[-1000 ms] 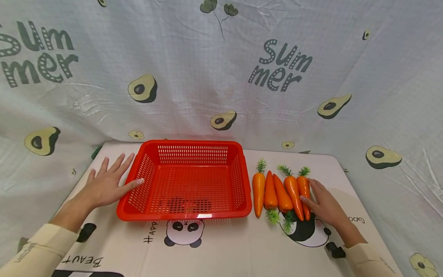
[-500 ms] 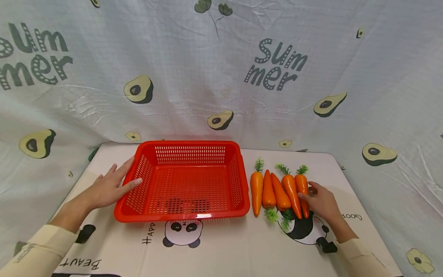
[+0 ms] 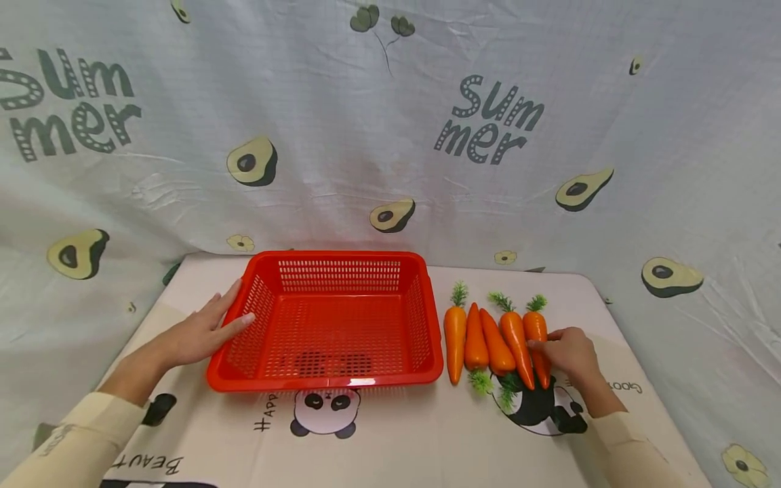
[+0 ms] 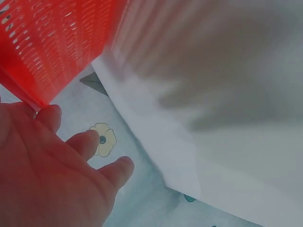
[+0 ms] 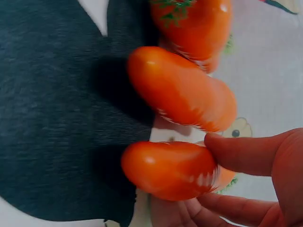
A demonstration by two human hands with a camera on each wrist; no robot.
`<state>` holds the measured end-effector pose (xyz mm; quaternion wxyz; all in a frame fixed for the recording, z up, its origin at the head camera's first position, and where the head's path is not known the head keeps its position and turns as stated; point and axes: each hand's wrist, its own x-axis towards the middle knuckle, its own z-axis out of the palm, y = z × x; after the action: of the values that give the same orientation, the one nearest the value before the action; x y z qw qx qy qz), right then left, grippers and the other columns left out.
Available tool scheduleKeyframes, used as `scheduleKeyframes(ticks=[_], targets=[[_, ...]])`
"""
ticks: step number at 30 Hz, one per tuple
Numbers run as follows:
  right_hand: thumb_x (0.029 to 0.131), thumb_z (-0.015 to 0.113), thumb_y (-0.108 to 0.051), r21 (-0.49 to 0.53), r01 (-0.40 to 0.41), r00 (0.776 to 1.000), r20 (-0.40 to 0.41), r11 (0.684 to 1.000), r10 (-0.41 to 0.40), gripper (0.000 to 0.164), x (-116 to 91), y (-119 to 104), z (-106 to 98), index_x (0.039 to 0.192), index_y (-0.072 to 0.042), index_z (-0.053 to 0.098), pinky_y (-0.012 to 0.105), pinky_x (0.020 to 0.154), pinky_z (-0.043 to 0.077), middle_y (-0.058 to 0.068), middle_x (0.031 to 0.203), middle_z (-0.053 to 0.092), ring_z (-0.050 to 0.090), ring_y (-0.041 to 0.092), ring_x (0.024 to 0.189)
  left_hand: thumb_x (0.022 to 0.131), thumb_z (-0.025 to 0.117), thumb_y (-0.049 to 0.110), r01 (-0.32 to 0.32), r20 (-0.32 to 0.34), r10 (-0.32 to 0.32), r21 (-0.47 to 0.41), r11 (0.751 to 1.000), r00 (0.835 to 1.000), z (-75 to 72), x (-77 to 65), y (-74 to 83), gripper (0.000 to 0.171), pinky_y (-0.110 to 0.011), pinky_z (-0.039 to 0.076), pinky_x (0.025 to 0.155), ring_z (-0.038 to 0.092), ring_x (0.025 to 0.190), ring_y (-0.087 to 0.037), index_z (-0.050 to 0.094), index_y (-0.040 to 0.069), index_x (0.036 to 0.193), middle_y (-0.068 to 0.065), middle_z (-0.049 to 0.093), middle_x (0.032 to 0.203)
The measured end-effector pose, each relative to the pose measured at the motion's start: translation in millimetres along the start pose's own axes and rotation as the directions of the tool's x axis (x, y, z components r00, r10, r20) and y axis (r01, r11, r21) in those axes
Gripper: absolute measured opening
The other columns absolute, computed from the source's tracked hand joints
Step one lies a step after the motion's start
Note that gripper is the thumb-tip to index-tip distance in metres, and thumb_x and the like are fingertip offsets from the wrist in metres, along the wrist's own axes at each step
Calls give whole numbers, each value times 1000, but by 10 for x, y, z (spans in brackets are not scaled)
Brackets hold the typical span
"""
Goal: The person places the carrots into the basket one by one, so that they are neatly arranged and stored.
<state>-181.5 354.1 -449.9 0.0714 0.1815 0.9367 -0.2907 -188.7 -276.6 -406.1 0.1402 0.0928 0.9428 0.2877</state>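
Observation:
A red plastic basket (image 3: 329, 382) with slotted walls stands left of the middle of the table, its inside bare. My left hand (image 3: 198, 335) rests on its left rim, fingers straight along the outside and thumb over the edge. The left wrist view shows the fingertips by the basket's wall (image 4: 61, 47). To the right of the basket, several orange carrots with green tops lie in a row. My right hand (image 3: 570, 351) pinches the rightmost carrot (image 3: 535, 329). In the right wrist view, thumb and fingers are on opposite sides of this carrot (image 5: 165, 168).
The neighbouring carrot (image 3: 515, 339) lies close to the pinched one. Two carrots in the row point their tops (image 3: 481, 381) towards me. A pale table cover (image 3: 390, 447) with panda prints lies underneath. Behind it hangs a white cloth (image 3: 329, 183) with avocado prints.
My right hand has gone from lying with straighter fingers beside the rightmost carrot to pinching it. The left hand's spread fingers have drawn together on the basket's rim.

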Motion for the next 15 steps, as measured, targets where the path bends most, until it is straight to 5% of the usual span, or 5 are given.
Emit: scheduleKeyframes(ticks=[4,11,15], targets=[[93,74,-29,25,-28,1000,11,999,27,61,10,1,-21,126,20,59,31,60,53,35,113,65,60,35,87,105,50,57,11,13,-10,-23,1000,1000,-9,-8,-2,99,-84,28,110,7,152,-64,-7,5,167,-36,12,169],[94,73,-23,48,-51,999,-5,998,52,59,15,38,-71,130,21,57,32,63,59,37,119,62,60,37,89,106,50,53,0,42,4,-90,996,999,10,18,20,98,-74,47,104,39,139,-57,-12,7,166,-36,18,167],[94,71,-20,48,-43,999,-5,998,43,57,19,5,-88,131,20,56,33,64,59,37,120,61,61,37,89,107,50,51,3,46,3,-127,992,999,24,-9,-13,97,-71,50,103,44,136,-56,-15,8,166,-36,17,167]])
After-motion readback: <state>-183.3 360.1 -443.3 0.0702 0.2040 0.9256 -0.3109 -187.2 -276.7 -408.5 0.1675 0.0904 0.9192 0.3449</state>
